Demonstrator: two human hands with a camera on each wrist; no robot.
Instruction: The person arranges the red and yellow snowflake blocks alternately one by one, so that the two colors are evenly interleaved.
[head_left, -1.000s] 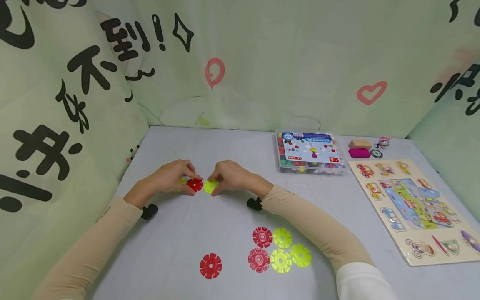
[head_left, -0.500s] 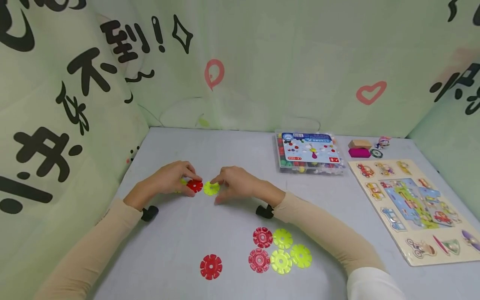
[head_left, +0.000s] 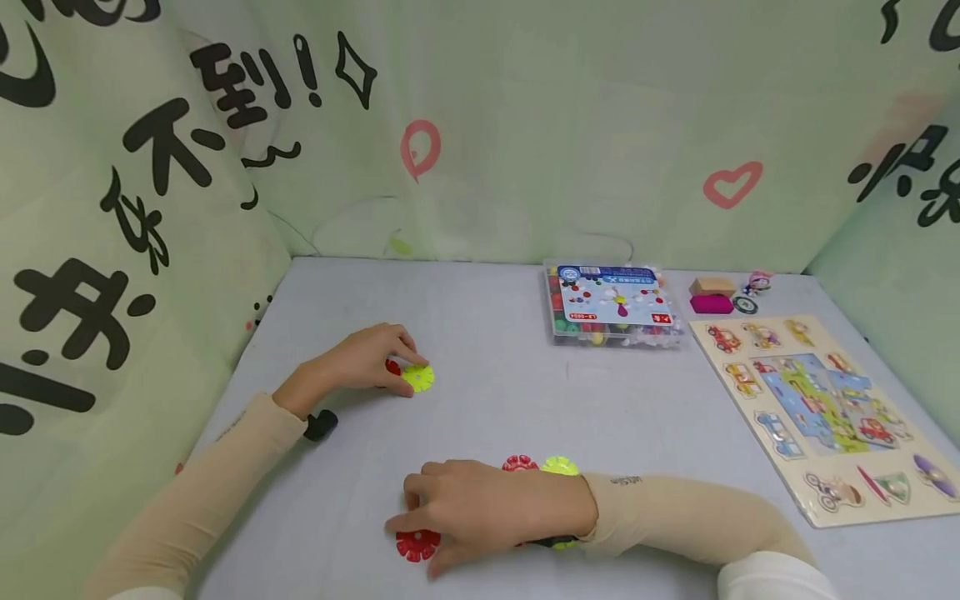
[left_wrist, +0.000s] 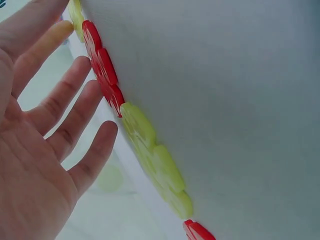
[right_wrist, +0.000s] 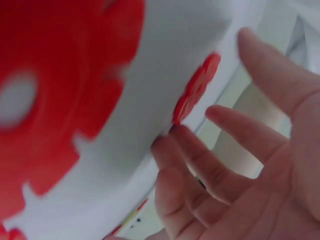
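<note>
On the counter (head_left: pixel 480 333), in the head view, your left hand (head_left: pixel 367 358) lies far to the left with its wrist low and its fingers pointing right, fingertips resting on a short chain of discs: a yellow disc (head_left: pixel 417 378) shows past the fingertips and a red disc (head_left: pixel 392 366) peeks out under them. Your right hand (head_left: pixel 480 508) reaches across near you, palm down, forearm coming in from the right, fingers spread loosely over a lone red disc (head_left: pixel 417 545) at the near edge. Whether it touches that disc is not clear here. Behind the right wrist a pile of discs (head_left: pixel 540 465) is partly hidden. Far right lie a bead box (head_left: pixel 611 306) and a puzzle board (head_left: pixel 817 408).

At the left wrist, your left hand (left_wrist: pixel 45 140) is open, fingers straight and a little apart, tips close beside the red disc (left_wrist: pixel 102 70) and the yellow disc (left_wrist: pixel 155 160), which are joined edge to edge flat on the counter. It grips nothing.

At the right wrist, your right hand (right_wrist: pixel 240 170) is open too, fingers loosely bent, holding nothing. One fingertip is at the edge of the lone red disc (right_wrist: pixel 196 87); another red disc (right_wrist: pixel 60 95) fills the blurred foreground.
</note>
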